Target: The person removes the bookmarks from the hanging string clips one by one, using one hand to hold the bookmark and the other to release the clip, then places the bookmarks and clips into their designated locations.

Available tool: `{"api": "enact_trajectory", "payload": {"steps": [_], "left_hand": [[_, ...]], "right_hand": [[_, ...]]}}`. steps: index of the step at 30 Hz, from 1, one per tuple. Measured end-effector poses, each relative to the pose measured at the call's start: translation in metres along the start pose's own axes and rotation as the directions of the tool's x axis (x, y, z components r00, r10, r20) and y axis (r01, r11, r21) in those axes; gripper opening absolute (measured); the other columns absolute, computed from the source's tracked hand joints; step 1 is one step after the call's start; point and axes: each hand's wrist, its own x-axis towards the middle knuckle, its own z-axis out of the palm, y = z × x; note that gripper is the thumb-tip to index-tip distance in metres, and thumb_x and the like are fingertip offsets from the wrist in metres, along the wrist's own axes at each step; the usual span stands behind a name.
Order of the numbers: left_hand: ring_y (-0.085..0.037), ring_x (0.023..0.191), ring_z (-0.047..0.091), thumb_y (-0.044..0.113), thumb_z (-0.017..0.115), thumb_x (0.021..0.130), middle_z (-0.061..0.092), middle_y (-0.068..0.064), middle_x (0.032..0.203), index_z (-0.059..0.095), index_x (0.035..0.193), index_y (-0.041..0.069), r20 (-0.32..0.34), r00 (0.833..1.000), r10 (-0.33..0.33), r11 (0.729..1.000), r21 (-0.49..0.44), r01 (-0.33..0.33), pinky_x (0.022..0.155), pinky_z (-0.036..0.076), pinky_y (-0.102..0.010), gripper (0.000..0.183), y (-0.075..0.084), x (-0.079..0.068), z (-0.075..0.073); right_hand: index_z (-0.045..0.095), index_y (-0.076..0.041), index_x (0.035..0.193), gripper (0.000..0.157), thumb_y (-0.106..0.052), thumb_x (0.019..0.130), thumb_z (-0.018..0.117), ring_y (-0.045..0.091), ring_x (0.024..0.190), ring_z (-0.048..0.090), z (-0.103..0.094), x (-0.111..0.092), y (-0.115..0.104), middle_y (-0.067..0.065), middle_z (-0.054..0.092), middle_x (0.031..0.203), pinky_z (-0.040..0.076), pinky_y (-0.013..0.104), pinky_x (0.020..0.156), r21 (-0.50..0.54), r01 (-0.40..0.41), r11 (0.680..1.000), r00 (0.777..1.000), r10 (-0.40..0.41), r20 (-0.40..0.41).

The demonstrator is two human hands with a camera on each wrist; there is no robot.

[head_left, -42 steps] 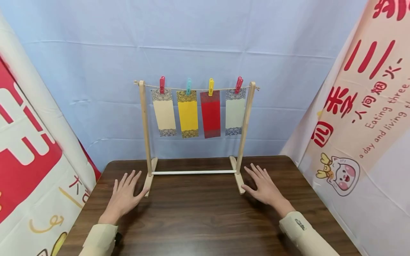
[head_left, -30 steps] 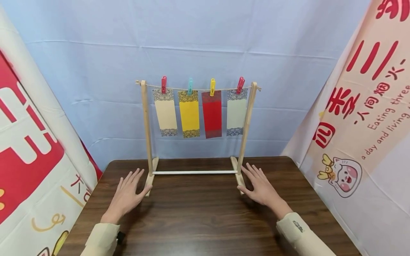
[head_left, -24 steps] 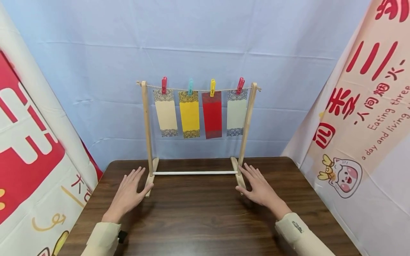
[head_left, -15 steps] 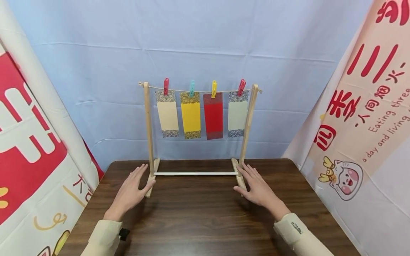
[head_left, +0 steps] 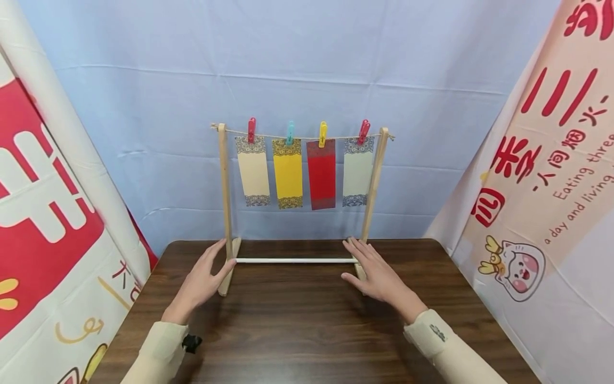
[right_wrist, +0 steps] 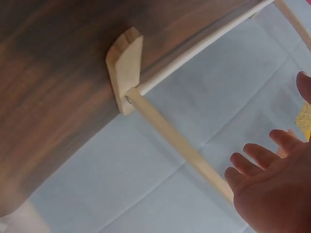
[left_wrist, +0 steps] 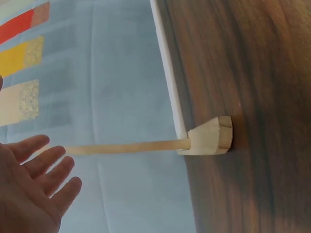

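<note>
A wooden stand [head_left: 224, 186] with a white crossbar [head_left: 295, 261] stands at the back of the table. On its string hang a cream card [head_left: 252, 173], a yellow card [head_left: 288, 176], a red card [head_left: 322, 176] and a pale green card [head_left: 357, 168]. Clothespins hold them: red [head_left: 251, 130], blue [head_left: 290, 133], yellow [head_left: 323, 134] and another red [head_left: 364, 132]. My left hand [head_left: 199, 282] is by the left post, fingers extended, thumb overlapping its foot in view. By the right post, my right hand [head_left: 381, 277] partly hides the right foot. Contact cannot be told; neither hand holds anything.
Behind the dark wooden table [head_left: 292, 325] hangs a pale blue cloth [head_left: 297, 69]. Printed banners flank it: a red and white one [head_left: 48, 234] on the left and a pink and white one [head_left: 551, 176] on the right. A black piece [head_left: 192, 343] shows at my left cuff.
Both hands have moved inward and slightly forward, closer to the stand's posts. The cards and clothespins keep their places on the string; the head view has shifted slightly.
</note>
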Motion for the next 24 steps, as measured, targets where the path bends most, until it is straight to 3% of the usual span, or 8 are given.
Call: {"api": "enact_trajectory", "payload": {"steps": [15, 20, 24], "left_hand": [[-0.044, 0.16, 0.027, 0.057, 0.056, 0.11, 0.029, -0.015, 0.174, 0.031, 0.171, 0.022, 0.01, 1.0, 0.011, 0.992, -0.123, -0.01, 0.12, 0.028, -0.073, 0.075, 0.015, 0.014, -0.002], [-0.043, 0.16, 0.026, 0.065, 0.053, 0.107, 0.028, -0.013, 0.175, 0.031, 0.17, 0.022, 0.004, 1.0, -0.015, 0.99, -0.142, 0.015, 0.12, 0.028, -0.073, 0.079, 0.022, 0.021, -0.006], [-0.044, 0.16, 0.026, 0.068, 0.051, 0.106, 0.026, -0.015, 0.176, 0.029, 0.171, 0.021, 0.007, 1.0, -0.028, 0.989, -0.144, 0.028, 0.12, 0.028, -0.073, 0.083, 0.028, 0.026, -0.007]], "right_hand": [[0.038, -0.01, 0.167, 0.087, -0.039, 0.098, 0.081, 0.043, 0.157, 0.035, -0.014, 0.027, -0.021, 0.018, 0.036, 0.171, 0.031, 0.064, 0.124, -0.008, 0.103, 0.995, 0.994, -0.103, -0.038], [0.038, -0.009, 0.167, 0.087, -0.041, 0.098, 0.081, 0.04, 0.158, 0.034, -0.02, 0.04, -0.029, 0.016, 0.037, 0.172, 0.03, 0.061, 0.126, -0.021, 0.144, 0.989, 0.988, -0.145, -0.049], [0.038, -0.01, 0.167, 0.086, -0.038, 0.098, 0.081, 0.034, 0.16, 0.033, -0.026, 0.049, -0.035, 0.012, 0.037, 0.172, 0.022, 0.055, 0.131, -0.026, 0.167, 0.986, 0.984, -0.169, -0.063]]}}
